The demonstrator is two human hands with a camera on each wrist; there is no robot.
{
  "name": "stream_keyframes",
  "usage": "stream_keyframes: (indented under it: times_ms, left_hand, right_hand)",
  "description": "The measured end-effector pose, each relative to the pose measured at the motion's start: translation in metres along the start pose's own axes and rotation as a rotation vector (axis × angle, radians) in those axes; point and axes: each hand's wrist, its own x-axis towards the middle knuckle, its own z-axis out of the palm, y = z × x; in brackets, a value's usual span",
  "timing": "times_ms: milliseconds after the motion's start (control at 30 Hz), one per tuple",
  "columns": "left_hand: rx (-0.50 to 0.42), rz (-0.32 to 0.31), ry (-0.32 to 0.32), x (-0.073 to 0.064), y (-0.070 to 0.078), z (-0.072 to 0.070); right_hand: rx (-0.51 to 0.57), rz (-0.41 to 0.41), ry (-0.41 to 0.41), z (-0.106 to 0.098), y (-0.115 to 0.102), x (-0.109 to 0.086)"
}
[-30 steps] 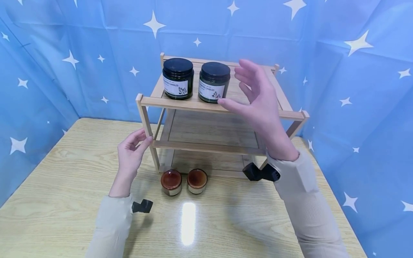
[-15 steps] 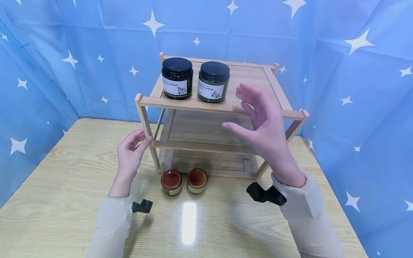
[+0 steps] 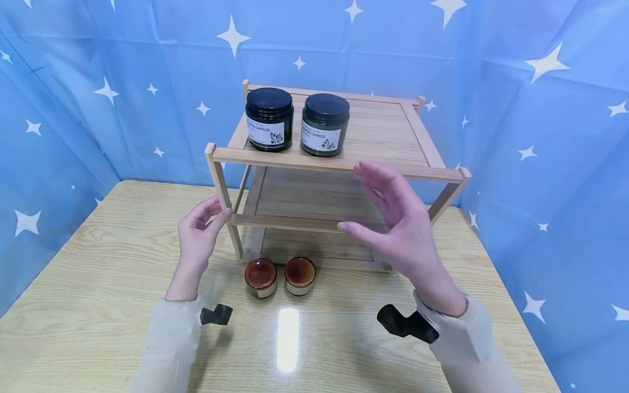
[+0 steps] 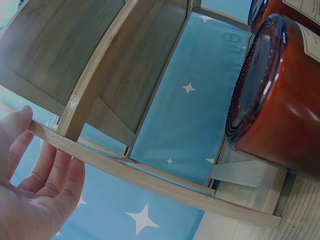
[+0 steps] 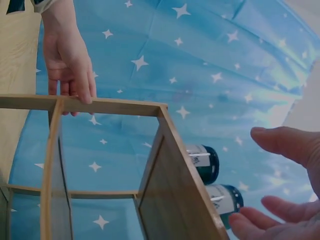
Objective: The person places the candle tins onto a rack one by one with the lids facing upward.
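Observation:
A three-tier wooden shelf rack (image 3: pixel 344 223) stands on the table. My left hand (image 3: pixel 199 234) pinches its front left post, thumb on one side and fingers round the other, as the left wrist view shows. On the top tier stand two dark green candle jars with black lids, a left jar (image 3: pixel 269 120) and a right jar (image 3: pixel 325 125). My right hand (image 3: pixel 405 229) is in the air before the rack's right half, holding nothing, thumb and fingers spread apart. Two amber glass candles, one left (image 3: pixel 261 278) and one right (image 3: pixel 300 276), sit by the rack's bottom front edge.
The pale wood-grain table (image 3: pixel 98 273) carries everything. A blue curtain (image 3: pixel 162 65) with white stars hangs behind the rack and on both sides. Each wrist wears a small black camera mount, one near the right cuff (image 3: pixel 407 324).
My right hand has come down from beside the right candle jar on the top tier to the height of the middle tier. The left hand keeps its hold on the post.

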Motion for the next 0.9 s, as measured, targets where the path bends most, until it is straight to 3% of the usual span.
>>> stream_keyframes:
  times_ms: [633, 900]
  left_hand:
    - [-0.024, -0.002, 0.007, 0.0, 0.001, 0.0]
    - [-0.03, 0.0, 0.009, 0.001, 0.001, 0.001]
  right_hand:
    - [-0.065, 0.079, -0.079, 0.012, 0.03, -0.034]
    - [-0.09, 0.148, -0.103, 0.02, 0.046, -0.048]
